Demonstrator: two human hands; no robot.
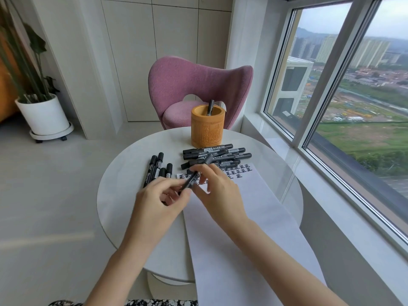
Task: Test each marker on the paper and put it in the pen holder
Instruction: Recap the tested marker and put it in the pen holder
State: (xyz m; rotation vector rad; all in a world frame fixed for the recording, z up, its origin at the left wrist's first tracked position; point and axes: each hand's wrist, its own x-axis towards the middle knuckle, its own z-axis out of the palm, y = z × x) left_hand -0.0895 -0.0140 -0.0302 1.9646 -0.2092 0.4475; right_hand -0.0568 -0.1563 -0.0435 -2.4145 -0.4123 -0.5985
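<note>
Above the paper's [254, 217] inked top edge, the left hand [157, 198] is pinching a black marker [190, 181] by its barrel while the right hand [220, 191] is gripping its upper end, likely working the cap, tilted off the sheet. At one o'clock a marker pile [216, 154] is waiting, labels reading "700"; four more markers [157, 166] are lying at ten. Rows of "正" are recording tests. At twelve, the pen holder [207, 129] is holding one marker.

Person seen from own viewpoint: two arms bare from above elbow down to fingers, slim wrists. Left hand [159, 195] & right hand [218, 192] bare too, long slender fingers. At bottom edge a strip of garment [141, 302]: black fabric w/ small white floral-type print
</note>
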